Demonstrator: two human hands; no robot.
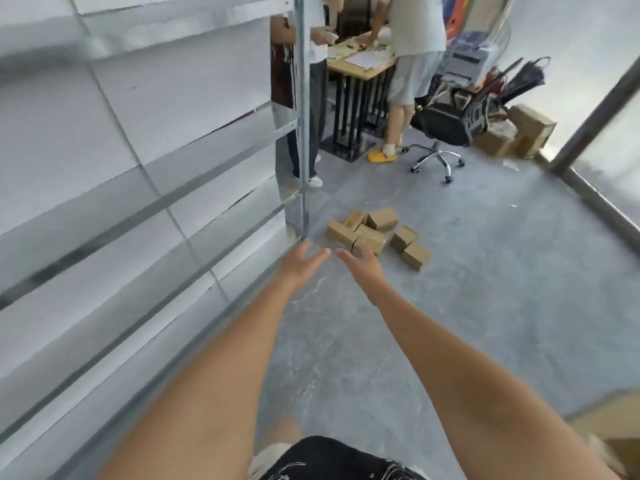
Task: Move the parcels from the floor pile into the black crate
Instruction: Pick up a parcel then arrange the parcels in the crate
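Both hands empty, left hand [300, 268] and right hand [362, 268] spread toward parcels [375, 233] piled on the floor [485, 289]; black crate not visible, progress unknown.

Worn on the head, tilted forward and down along both outstretched arms, over grey floor [485, 306] toward parcels [377, 233] farther ahead.
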